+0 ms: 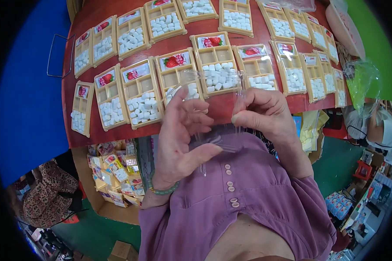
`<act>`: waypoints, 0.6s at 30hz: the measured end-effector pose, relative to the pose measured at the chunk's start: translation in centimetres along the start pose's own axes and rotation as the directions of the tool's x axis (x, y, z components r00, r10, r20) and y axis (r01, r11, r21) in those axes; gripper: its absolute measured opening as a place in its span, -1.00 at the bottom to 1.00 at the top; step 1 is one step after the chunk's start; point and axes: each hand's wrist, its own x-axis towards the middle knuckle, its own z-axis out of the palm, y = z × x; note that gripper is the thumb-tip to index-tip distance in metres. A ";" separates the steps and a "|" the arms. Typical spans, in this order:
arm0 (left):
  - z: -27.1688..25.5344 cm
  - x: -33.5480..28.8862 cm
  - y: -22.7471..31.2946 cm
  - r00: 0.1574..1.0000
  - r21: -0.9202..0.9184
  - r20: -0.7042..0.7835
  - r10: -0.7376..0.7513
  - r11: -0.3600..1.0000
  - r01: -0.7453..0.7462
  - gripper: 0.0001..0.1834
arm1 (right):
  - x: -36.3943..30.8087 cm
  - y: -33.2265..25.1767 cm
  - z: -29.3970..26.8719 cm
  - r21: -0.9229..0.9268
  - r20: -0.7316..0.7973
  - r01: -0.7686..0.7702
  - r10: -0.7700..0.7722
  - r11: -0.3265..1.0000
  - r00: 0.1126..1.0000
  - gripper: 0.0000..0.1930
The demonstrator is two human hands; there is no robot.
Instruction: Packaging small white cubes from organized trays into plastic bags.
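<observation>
Between my hands, in front of my chest, is a thin clear plastic lid [239, 98], see-through enough that parts of its outline are lost. Thumb and fingers of my right hand [265, 114] pinch its right edge. My left hand [177, 141] has its fingers apart and curved beside the lid's left side; whether the thumb touches it, I cannot tell. Just beyond lies a beige compartment tray [217, 57] with a strawberry-picture card and small white marshmallow-like pieces. Another such tray [169, 77] is partly hidden behind my left hand.
Two rows of similar filled trays [146, 104] cover the red table [91, 137]. A cardboard box [80, 172] of colourful packages stands below its front left edge. At the right are a pale basin [346, 28] and clear plastic bags [365, 82]. Someone in patterned clothing [48, 193] sits lower left.
</observation>
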 end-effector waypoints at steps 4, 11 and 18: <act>0.8 0.1 -0.5 1.000 0.099 -0.016 -0.006 0.995 0.008 0.12 | 0.1 0.3 1.1 -0.043 0.045 -0.068 0.070 0.997 0.997 -0.90; 0.2 0.2 -0.3 0.996 0.090 0.061 -0.060 0.994 0.054 0.03 | 0.7 0.4 1.6 -0.138 0.128 -0.033 0.051 0.990 0.990 -0.91; -1.3 0.8 0.6 0.995 -0.169 -0.054 -0.081 0.983 0.070 -0.06 | 2.8 -0.6 -1.6 -0.273 -0.151 0.158 -0.205 0.949 0.967 -0.66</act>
